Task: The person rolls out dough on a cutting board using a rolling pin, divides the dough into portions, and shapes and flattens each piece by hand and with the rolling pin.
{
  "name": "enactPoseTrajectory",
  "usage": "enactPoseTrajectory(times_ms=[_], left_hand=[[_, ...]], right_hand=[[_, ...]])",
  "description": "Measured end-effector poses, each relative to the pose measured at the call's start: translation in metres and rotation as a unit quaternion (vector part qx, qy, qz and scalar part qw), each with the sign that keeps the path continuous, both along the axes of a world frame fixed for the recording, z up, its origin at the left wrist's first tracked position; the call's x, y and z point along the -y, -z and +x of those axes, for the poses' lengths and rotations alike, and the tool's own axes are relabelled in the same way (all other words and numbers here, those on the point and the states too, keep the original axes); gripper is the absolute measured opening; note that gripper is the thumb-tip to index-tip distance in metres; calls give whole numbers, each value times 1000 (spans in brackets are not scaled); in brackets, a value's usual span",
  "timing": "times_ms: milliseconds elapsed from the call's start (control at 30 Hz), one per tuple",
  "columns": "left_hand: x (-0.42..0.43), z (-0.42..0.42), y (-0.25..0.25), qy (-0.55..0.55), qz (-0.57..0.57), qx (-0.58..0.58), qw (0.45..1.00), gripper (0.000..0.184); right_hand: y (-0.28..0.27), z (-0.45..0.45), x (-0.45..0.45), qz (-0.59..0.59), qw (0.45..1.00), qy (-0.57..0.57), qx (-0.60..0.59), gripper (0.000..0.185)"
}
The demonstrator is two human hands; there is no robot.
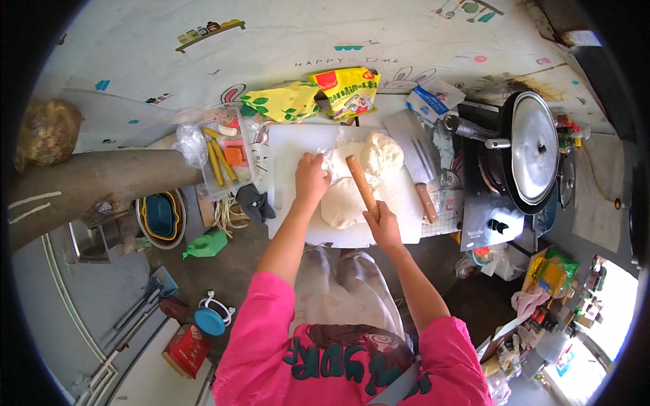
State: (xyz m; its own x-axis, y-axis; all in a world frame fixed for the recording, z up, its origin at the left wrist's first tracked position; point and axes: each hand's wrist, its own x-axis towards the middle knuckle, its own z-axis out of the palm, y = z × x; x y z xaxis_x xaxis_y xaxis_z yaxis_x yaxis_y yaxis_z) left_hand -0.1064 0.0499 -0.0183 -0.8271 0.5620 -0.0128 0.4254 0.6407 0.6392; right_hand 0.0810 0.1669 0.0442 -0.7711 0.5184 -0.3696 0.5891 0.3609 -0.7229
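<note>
Cartoon-print wall [271, 51] behind white cutting board [284, 152]. Right hand [384, 227]: fingers closed around rolling pin [361, 181], angled over flattened dough [341, 207], contact unclear. Left hand [313, 178]: fingers curled by the dough's far-left side, can't tell if gripping. Dough lump [382, 155] far right, cleaver [412, 145] just beside.

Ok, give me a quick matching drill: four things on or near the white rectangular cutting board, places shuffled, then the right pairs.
1. brown wooden rolling pin
2. broad steel cleaver
3. smooth, flattened pale dough
4. silver metal lid

A. over the black pan
B. on the white cutting board's near half
C. gripped in the right hand
D. at the board's right edge

Pairs: 1-C, 2-D, 3-B, 4-A
</note>
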Motion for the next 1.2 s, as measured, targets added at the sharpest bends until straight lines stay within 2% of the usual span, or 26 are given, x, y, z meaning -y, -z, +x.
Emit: enactPoseTrajectory(times_ms=[33,67,133,233,333,367,500,600,700,733,767,800,867,900,1000,1100,1200], left_hand=[[0,5,8,20,-2,-8,1000,39],[1,10,15,66,20,35,997,34],[2,19,-6,200,-24,203,958,33],[10,26,-17,213,7,195,958,33],[12,14,-16,42,100,98,989,41],[11,7,-13,26,85,52,995,47],[1,-5,-17,68,-20,-3,997,49],[-3,5,-30,62,-84,-144,984,42],[2,18,-19,192,21,-159,968,33],[0,28,-23,226,-16,-45,973,29],[-1,38,-11,224,-13,-76,971,31],[-6,44,-10,222,-10,-107,969,33],[-12,53,-6,167,-67,-99,979,33],[-15,56,-10,139,-96,-94,981,34],[-16,47,-11,138,-154,60,976,34],[-6,46,-15,171,-97,-35,980,28],[8,47,-16,219,-22,-42,975,22]], right_hand=[[1,4,2,0,1000,3,-4,33],[1,9,3,0,1000,7,-9,33],[2,17,3,-13,1000,16,-7,33],[5,30,3,-10,1000,27,-9,32],[5,37,2,-10,999,42,-4,32],[5,40,2,-12,999,47,1,32],[9,51,6,-28,997,72,6,32],[9,56,7,-36,996,81,8,32],[13,60,8,-21,996,82,27,31],[9,57,7,-22,995,82,54,31],[8,54,5,-22,993,81,81,30],[11,52,3,17,996,75,36,29],[20,47,0,95,992,65,-49,28],[23,39,-4,72,993,72,-68,27],[46,11,-6,164,973,58,-150,28],[49,-5,-4,184,978,50,-84,25],[45,-1,-7,204,978,39,-12,22]])
